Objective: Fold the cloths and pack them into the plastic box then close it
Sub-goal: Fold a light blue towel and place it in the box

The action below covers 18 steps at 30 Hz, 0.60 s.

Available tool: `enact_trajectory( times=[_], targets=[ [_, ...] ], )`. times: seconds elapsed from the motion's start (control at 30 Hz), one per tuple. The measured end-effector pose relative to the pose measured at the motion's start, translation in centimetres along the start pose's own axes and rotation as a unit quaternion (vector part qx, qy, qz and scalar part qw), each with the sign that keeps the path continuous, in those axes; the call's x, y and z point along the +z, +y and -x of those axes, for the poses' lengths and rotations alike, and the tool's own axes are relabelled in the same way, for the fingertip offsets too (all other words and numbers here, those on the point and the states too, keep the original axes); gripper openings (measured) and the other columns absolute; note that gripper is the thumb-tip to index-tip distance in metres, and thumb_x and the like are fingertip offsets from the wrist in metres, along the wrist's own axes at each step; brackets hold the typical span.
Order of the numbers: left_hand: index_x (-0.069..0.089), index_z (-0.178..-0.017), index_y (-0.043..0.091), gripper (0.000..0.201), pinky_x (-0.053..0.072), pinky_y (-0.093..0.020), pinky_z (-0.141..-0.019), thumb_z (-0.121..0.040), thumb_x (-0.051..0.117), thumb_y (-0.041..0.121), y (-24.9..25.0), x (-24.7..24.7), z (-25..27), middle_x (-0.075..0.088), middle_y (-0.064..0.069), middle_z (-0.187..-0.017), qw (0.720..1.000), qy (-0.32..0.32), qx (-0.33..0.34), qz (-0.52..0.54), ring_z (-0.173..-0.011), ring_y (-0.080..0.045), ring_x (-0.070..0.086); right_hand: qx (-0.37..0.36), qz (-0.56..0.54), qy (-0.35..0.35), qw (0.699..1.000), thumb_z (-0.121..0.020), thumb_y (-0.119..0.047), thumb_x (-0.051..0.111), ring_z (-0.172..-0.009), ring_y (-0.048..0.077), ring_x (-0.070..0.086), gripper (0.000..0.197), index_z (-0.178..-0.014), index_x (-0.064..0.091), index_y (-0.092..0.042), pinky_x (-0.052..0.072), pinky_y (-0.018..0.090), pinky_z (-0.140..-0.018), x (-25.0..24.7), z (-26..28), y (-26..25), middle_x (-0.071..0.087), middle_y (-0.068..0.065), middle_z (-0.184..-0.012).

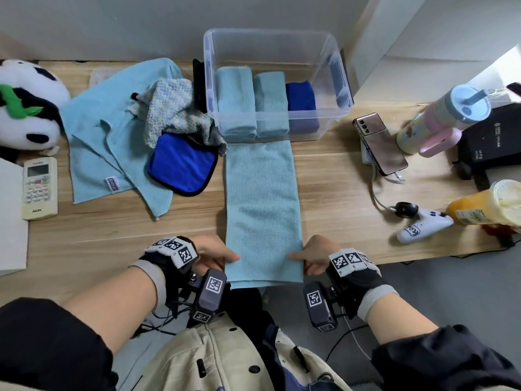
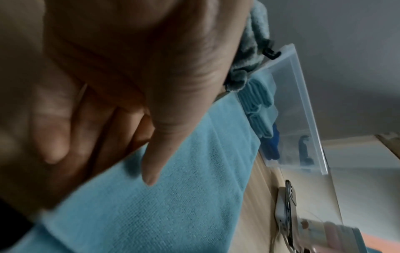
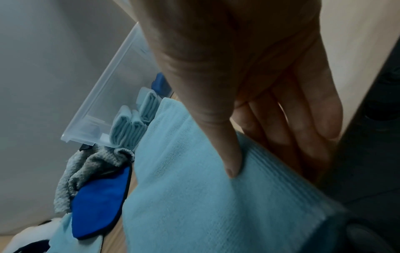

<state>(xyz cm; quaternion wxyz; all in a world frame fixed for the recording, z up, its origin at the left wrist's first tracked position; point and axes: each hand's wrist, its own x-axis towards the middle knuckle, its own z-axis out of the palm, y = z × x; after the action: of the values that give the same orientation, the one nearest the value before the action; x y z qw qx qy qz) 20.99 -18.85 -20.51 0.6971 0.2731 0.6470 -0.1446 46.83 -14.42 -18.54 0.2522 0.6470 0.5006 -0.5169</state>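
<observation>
Left hand (image 1: 210, 253) at the near left edge of the long light-blue cloth (image 1: 263, 210); thumb lies on top of the fabric, the other fingers curl underneath, so it pinches that edge. Right hand (image 1: 317, 253) does the same on the near right edge: thumb pressed on top, fingers tucked below, as I read it from the right wrist view. Both hands sit close to the worktop (image 1: 332, 187) edge nearest me. The cloth is folded into a narrow strip of at least two layers, lying flat and running from my hands straight up to the front wall of the clear plastic box (image 1: 335, 66), which it touches or nearly touches; I cannot tell which. Its near end hangs slightly over the worktop edge. The box stands open at the back, against the wall, with three folded cloths upright side by side inside: two light-blue ones (image 1: 235, 100) on the left and middle, a dark-blue one (image 1: 301, 100) to the right. Left of the strip a loose pile: a spread light-blue cloth (image 1: 95, 142), a crumpled grey-blue knit cloth (image 1: 172, 111), a dark-blue cloth with black trim (image 1: 181, 163).
</observation>
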Motion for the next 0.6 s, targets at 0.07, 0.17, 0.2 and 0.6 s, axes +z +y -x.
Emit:
enact_trajectory(
  times=[0.07,0.17,0.2,0.6],
  targets=[
    [0.065,-0.103,0.000,0.046,0.049,-0.030,-0.074,-0.073,0.073,0.035,-0.7,0.3,-0.2,0.072,-0.015,-0.100,1.000,-0.018,0.005,0.000,-0.078,-0.020,0.063,-0.001,0.004,-0.021,1.000,-0.077,-0.047,0.071,-0.062,0.020,0.067,0.044,-0.075,0.060,-0.004,0.057,0.029,-0.068,0.2,0.1,0.1,0.070,0.009,-0.074],
    [0.061,-0.092,0.000,0.023,0.036,-0.020,-0.054,-0.085,0.066,0.022,-0.9,0.7,-0.1,0.074,-0.007,-0.081,0.998,-0.053,0.019,0.015,-0.060,-0.011,0.059,-0.002,0.012,-0.021,1.000,-0.075,-0.048,0.072,-0.072,0.028,0.069,0.045,-0.077,0.061,-0.004,0.059,0.039,-0.078,0.3,0.2,0.1,0.071,0.014,-0.077],
    [0.060,-0.088,0.000,0.018,0.040,-0.018,-0.054,-0.088,0.063,0.018,-0.8,0.9,0.1,0.075,-0.004,-0.076,0.996,-0.074,0.026,0.033,-0.057,-0.009,0.062,-0.002,0.020,-0.019,1.000,-0.073,-0.049,0.073,-0.072,0.029,0.068,0.046,-0.076,0.061,-0.004,0.058,0.041,-0.081,0.3,0.2,0.2,0.069,0.015,-0.073],
    [0.064,-0.076,0.017,0.045,0.027,-0.011,-0.039,-0.093,0.042,0.052,-0.9,1.6,1.7,0.067,0.009,-0.059,0.979,-0.119,-0.088,-0.142,-0.042,-0.001,0.042,0.035,-0.007,-0.048,0.998,-0.079,-0.025,0.075,-0.043,0.009,0.063,0.038,-0.096,0.065,0.007,0.055,0.020,-0.051,0.4,0.4,0.7,0.067,0.004,-0.058]
  ],
)
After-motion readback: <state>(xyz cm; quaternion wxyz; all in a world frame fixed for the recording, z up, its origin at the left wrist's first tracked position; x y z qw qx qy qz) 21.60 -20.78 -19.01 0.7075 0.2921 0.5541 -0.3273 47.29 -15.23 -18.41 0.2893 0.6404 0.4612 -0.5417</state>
